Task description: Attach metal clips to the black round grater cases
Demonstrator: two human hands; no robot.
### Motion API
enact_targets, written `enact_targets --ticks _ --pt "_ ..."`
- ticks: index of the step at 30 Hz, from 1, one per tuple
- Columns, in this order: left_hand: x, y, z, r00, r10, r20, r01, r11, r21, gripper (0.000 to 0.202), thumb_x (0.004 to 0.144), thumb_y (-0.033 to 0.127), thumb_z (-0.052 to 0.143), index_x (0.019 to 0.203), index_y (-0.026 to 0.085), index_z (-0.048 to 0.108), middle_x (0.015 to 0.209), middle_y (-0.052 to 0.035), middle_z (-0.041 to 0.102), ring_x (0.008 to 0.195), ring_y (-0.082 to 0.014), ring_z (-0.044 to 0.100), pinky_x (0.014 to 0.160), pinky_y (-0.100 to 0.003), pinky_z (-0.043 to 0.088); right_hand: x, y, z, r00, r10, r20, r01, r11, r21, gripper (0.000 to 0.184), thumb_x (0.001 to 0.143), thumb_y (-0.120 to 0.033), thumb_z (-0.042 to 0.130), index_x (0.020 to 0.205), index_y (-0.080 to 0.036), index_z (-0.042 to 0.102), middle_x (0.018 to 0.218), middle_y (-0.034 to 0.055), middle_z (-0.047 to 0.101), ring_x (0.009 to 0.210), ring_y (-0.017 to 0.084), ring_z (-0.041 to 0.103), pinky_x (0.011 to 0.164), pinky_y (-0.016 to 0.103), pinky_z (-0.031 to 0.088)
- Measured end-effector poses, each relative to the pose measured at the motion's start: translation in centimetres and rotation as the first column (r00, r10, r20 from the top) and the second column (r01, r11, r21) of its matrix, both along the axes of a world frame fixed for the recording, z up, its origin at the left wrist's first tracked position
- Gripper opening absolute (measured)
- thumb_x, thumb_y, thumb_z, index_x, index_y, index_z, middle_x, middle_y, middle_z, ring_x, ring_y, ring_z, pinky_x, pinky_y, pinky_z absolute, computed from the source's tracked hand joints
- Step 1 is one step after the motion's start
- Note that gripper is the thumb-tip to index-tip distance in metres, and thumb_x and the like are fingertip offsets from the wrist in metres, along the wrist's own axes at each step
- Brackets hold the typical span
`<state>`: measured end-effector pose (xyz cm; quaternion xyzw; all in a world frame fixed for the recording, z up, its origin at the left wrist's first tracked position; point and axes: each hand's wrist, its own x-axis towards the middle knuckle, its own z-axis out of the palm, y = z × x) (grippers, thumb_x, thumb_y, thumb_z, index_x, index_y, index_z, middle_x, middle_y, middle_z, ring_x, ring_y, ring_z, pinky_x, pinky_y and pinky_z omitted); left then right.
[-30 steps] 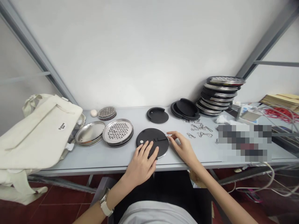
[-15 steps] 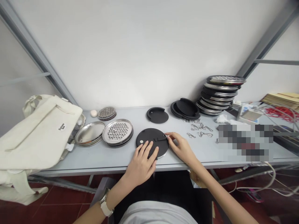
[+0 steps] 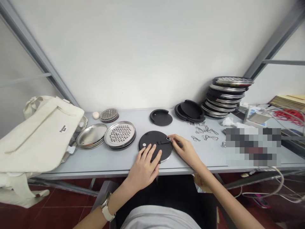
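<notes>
A round black disc with a metal rim at its lower right lies near the table's front edge. My left hand rests on it, fingers spread flat over the lower part. At the disc's right edge my right hand pinches a small metal wire clip between thumb and fingertips. The clip lies by the end of a narrow raised bar on the disc; whether it is hooked into anything I cannot tell. Several similar loose metal clips are scattered to the right.
Left of the disc sit a stack with a perforated metal grater plate, shallow metal dishes and a cream bag. Behind are black round covers and small grater discs. A tall stack of assembled discs stands back right.
The view has shifted very slightly. Both hands, the disc and the clip stay in nearly the same place.
</notes>
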<state>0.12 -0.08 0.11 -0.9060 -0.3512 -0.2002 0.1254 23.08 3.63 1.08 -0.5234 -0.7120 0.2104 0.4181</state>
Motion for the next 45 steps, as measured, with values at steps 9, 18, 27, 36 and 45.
enact_targets --ticks 9,18,27,36,45 --pt "0.04 0.02 -0.05 1.000 0.002 -0.002 -0.002 1.000 0.001 0.051 0.095 0.028 0.045 0.144 0.017 0.040 0.148 -0.0144 0.038 0.138 -0.0300 0.033 0.108 -0.045 0.032 -0.02 -0.86 0.51 1.000 -0.005 0.025 0.006 0.998 -0.058 0.027 0.096 -0.032 0.040 0.113 -0.021 0.057 0.064 -0.0031 0.055 0.059 0.015 0.055 0.058 0.025 0.044" --pt "0.07 0.03 -0.01 1.000 0.001 -0.003 -0.001 1.000 0.008 0.050 0.095 0.027 0.045 0.144 0.016 0.041 0.149 -0.0143 0.038 0.138 -0.0300 0.033 0.108 -0.045 0.032 -0.22 -0.98 0.39 0.999 0.014 0.038 -0.012 0.999 -0.049 0.024 0.095 -0.031 0.041 0.114 -0.021 0.051 0.065 -0.0034 0.054 0.059 0.016 0.055 0.059 0.026 0.044" --pt "0.06 0.04 -0.13 1.000 0.008 -0.007 -0.008 1.000 0.011 0.050 0.095 0.027 0.045 0.143 0.016 0.041 0.149 -0.0142 0.038 0.138 -0.0302 0.033 0.108 -0.045 0.031 -0.25 -0.99 0.44 0.999 0.007 0.053 -0.004 0.998 -0.070 0.020 0.094 -0.032 0.041 0.109 -0.022 0.050 0.059 -0.0065 0.047 0.053 0.014 0.050 0.056 0.025 0.041" --pt "0.03 -0.04 -0.17 1.000 -0.002 -0.008 0.002 1.000 -0.004 0.050 0.095 0.027 0.044 0.143 0.016 0.041 0.149 -0.0148 0.038 0.139 -0.0311 0.032 0.109 -0.047 0.030 -0.26 -1.04 0.57 0.998 0.011 0.058 -0.005 0.996 -0.093 0.016 0.093 -0.033 0.042 0.104 -0.023 0.049 0.059 -0.0073 0.045 0.053 0.015 0.049 0.056 0.025 0.040" --pt "-0.03 0.01 -0.15 1.000 -0.009 0.002 0.009 1.000 -0.001 0.050 0.094 0.027 0.046 0.142 0.016 0.042 0.148 -0.0149 0.039 0.138 -0.0308 0.033 0.109 -0.047 0.030 -0.35 -0.95 0.30 0.997 0.030 0.072 -0.022 0.995 -0.101 0.009 0.093 -0.030 0.041 0.099 -0.025 0.042 0.059 -0.0086 0.042 0.052 0.014 0.046 0.056 0.025 0.037"
